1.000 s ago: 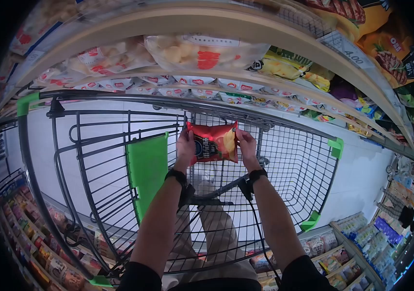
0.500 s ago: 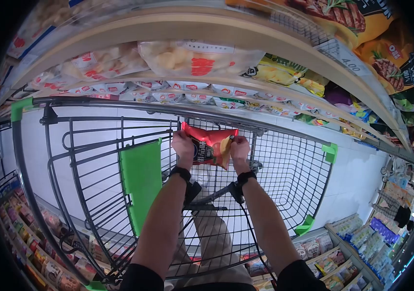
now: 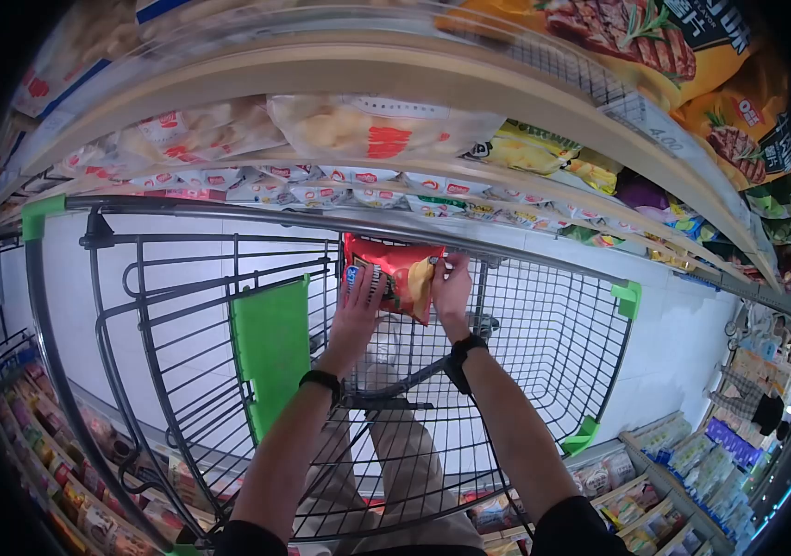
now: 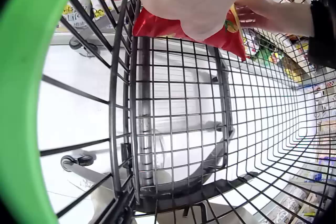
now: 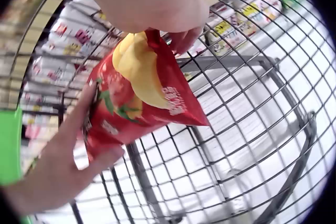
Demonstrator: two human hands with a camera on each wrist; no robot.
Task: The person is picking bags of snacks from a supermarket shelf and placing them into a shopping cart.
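Watching, I see the right hand (image 3: 452, 289) pinch a glossy red snack bag (image 3: 407, 267) over a green-and-black wire cart (image 3: 272, 343). The left hand (image 3: 357, 310) touches it, fingers straight.

Head view dim, fisheye: black corners, shelf edge (image 3: 312, 63) bowed. Wrist views brighter; floor (image 4: 79, 119) blown nearly white. Right wrist: red bag (image 5: 137, 98) fairly crisp, shelf goods (image 5: 55, 71) at left blurred.

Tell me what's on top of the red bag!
The left hand lies on the red bag; what it covers can't be seen. Part of a chip picture shows.
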